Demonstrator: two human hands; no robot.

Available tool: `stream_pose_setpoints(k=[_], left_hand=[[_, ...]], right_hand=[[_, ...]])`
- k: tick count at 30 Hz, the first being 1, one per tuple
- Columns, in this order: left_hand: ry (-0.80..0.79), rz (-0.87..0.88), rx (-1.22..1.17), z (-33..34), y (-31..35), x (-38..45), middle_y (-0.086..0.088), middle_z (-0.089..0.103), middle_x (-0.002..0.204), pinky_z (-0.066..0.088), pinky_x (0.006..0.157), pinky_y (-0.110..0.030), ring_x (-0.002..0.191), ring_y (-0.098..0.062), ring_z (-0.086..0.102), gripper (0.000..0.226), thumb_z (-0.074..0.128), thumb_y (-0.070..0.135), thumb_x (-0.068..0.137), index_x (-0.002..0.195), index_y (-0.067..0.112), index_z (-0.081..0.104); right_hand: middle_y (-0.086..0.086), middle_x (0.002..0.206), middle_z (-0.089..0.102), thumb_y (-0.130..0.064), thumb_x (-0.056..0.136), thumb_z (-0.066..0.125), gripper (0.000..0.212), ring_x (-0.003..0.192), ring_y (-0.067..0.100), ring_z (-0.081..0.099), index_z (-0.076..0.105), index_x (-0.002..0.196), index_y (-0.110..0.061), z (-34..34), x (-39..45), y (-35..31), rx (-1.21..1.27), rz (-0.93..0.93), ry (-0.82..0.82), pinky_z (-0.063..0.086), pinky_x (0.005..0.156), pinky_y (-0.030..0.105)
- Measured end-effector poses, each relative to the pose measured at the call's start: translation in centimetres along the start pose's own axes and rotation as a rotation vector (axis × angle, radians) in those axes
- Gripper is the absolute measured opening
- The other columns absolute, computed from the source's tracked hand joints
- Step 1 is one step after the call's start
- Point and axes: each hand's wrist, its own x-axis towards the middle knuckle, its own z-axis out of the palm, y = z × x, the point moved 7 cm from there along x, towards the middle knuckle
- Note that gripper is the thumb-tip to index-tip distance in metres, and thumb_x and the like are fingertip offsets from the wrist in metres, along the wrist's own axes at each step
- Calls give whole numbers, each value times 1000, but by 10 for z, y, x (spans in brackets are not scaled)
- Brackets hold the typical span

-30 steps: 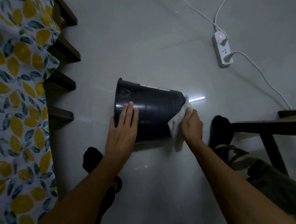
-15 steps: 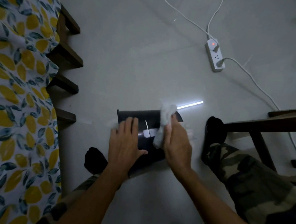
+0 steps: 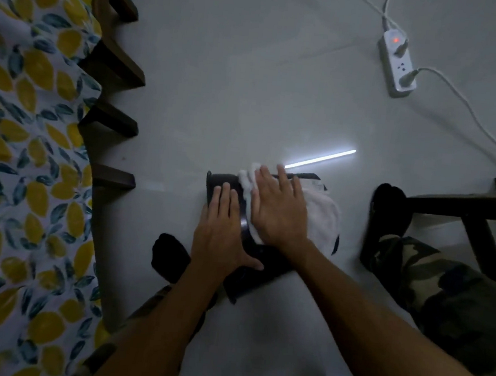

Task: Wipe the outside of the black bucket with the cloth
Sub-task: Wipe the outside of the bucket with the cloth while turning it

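Fingers (image 3: 267, 179) of right hand (image 3: 277, 212) now flat, pressing cloth (image 3: 319, 216) atop black bucket (image 3: 222, 179), moved up from its side; left hand (image 3: 221, 233) still splayed, bracing bucket.

Floor (image 3: 251, 82): pale grey and glossy, faintly marked by thin joint lines, dimly lit throughout.
Light: low and cool; mirrored on the floor as one bright white streak (image 3: 319, 157) right of centre, plus a small glint near the bottom edge.
Patterned fabric (image 3: 21, 166): spread along the left side, white with yellow lemons and dark green leaves, draped over the edge.
Dark wooden slats (image 3: 110, 123): jutted out from beneath the fabric, four in a row, spaced apart.
Power strip (image 3: 398, 66): lay at upper right, white, red indicator lit, two plugs inserted.
White cables (image 3: 474, 118): trailed across the floor from the strip, toward the top edge and the right.
Wooden frame (image 3: 466, 206): stood at right, dark, with one slanted leg.
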Motion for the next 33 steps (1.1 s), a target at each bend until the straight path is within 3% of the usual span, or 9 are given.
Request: stream_pose_setpoints(k=[5, 10, 13, 18, 23, 25, 28, 31, 33], left_hand=[[-13, -68, -26, -11, 3, -1, -18, -19, 166, -5, 123, -43, 154, -33, -15, 165, 71, 90, 46, 158, 1, -12], [-31, -106, -67, -7, 1, 3, -15, -22, 166, -5, 125, -45, 154, -32, -18, 168, 75, 87, 43, 158, 5, -15], [-17, -102, -56, -1, 2, -2, -16, -25, 164, -5, 125, -47, 153, -32, -20, 167, 71, 90, 45, 157, 4, -17], [113, -69, -95, 6, 7, -16, -20, -5, 167, 7, 124, -50, 155, -37, 2, 154, 71, 87, 53, 159, 3, -2], [-8, -125, -73, 3, 10, -15, -17, -25, 164, -2, 126, -49, 153, -33, -18, 166, 75, 87, 46, 157, 4, -17], [-13, -128, -75, 1, 12, -14, -16, -26, 164, -3, 125, -49, 153, -32, -18, 167, 77, 85, 45, 157, 4, -17], [-10, -134, -69, -2, 8, -6, -16, -23, 165, -6, 124, -49, 154, -32, -17, 168, 77, 85, 43, 157, 4, -16], [-6, -119, -52, 3, 9, -8, -18, -26, 164, -7, 124, -50, 153, -33, -19, 166, 73, 87, 47, 157, 3, -17], [19, -108, -69, 7, 12, -17, -19, -23, 164, -2, 125, -52, 154, -34, -15, 161, 68, 91, 50, 158, 2, -12]], right_hand=[[1, 156, 48, -38, 106, 22, 55, 151, 27, 33, 54, 146, -18, -3, 43, 51, 5, 163, -75, 25, 121, 50], [5, 167, 29, -33, 109, 30, 54, 155, 29, 21, 31, 160, -15, -17, -54, 67, -7, 152, 84, 23, 123, 48], [9, 171, 9, -37, 107, 28, 62, 158, 34, 7, 17, 163, -12, 13, -119, 36, -69, 8, -47, 21, 125, 54], [8, 170, 16, -59, 100, 27, 77, 157, 31, 10, 22, 162, -14, 14, -73, -12, -104, -318, -164, 14, 126, 51], [7, 146, 58, -35, 105, 26, 50, 149, 28, 35, 56, 139, -14, -11, 40, 32, -12, 125, -208, 23, 122, 48], [7, 142, 61, -34, 105, 23, 53, 148, 30, 37, 60, 136, -12, -13, 43, 70, -26, 233, -172, 26, 120, 48], [11, 152, 52, -32, 106, 25, 53, 149, 34, 34, 48, 149, -12, -23, -19, 93, 11, 303, 89, 34, 116, 48], [11, 167, 26, -32, 103, 29, 61, 156, 37, 16, 27, 160, -12, -6, -95, 44, -29, 78, -3, 26, 123, 53], [10, 167, 27, -39, 100, 28, 65, 155, 35, 18, 31, 159, -14, 1, -96, 12, -9, -116, -79, 26, 123, 54]])
